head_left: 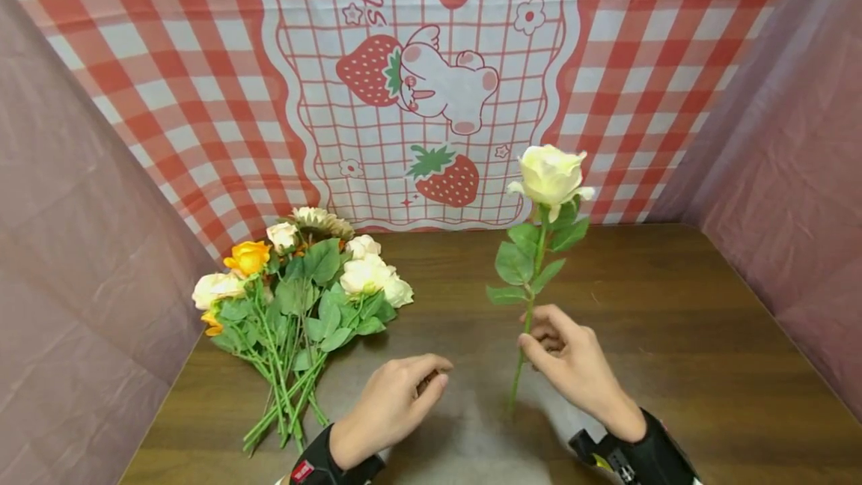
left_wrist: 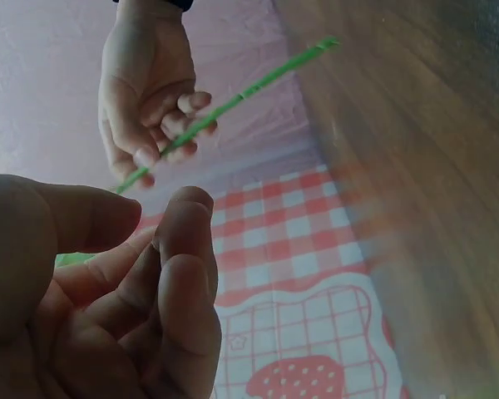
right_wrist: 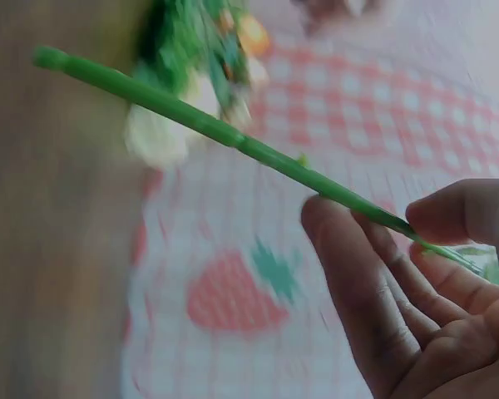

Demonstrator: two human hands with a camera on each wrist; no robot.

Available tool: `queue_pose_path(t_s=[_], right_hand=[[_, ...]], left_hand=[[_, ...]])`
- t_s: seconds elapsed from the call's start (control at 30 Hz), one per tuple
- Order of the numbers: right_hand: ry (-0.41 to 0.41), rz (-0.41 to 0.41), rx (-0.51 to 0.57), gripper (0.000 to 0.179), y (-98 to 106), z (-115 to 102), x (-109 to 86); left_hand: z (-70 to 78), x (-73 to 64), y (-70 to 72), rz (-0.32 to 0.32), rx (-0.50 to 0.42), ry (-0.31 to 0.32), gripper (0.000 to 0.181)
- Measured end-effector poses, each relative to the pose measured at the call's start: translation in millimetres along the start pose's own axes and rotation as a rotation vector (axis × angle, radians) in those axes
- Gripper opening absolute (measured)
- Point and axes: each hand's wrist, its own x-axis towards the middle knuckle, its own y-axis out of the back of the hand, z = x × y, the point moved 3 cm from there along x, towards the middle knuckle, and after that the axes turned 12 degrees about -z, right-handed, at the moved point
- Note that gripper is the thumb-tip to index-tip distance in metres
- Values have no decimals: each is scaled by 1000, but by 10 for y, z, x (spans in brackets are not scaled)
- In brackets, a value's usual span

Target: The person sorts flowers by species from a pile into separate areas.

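Observation:
A white rose (head_left: pixel 551 177) with green leaves stands nearly upright above the right half of the table. My right hand (head_left: pixel 575 361) pinches its green stem (right_wrist: pixel 191 116) between thumb and fingers. The stem's lower end sticks out past the hand in both wrist views. To the left of the rose, my left hand (head_left: pixel 397 399) hovers over the table with fingers loosely curled and nothing between them. Its thumb and fingertips (left_wrist: pixel 187 274) are apart in the left wrist view. Beyond it on the left lies a bunch of flowers (head_left: pixel 292 298), white, cream and orange, with crossing green stems.
The brown wooden table (head_left: pixel 640 305) spans the front. A red-and-white checked cloth (head_left: pixel 202 96) with strawberry prints hangs behind it. Pinkish curtains (head_left: pixel 81 245) close off both sides. Black camera straps (head_left: pixel 653 451) sit on both wrists.

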Motion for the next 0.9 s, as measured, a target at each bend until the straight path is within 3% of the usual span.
queue_pose_path(t_s=[0.2,0.33,0.53,0.7,0.9], right_hand=[[-140,124,-214,12,515,394,-103],[-242,121,-403,8,774,600,-180],[-361,-14,-523,12,1004,931,-270],[-468,-136,-516,11,1090,1199,-367],[-581,-227,-479,29,1130,1413,-501]], left_hand=[[-24,0,42,-10,9,19,16],[-41,-3,51,-22,4,34,16],[-51,-6,67,-17,10,50,16],[-53,-4,70,-21,28,59,15],[-55,-2,70,-30,38,64,16]])
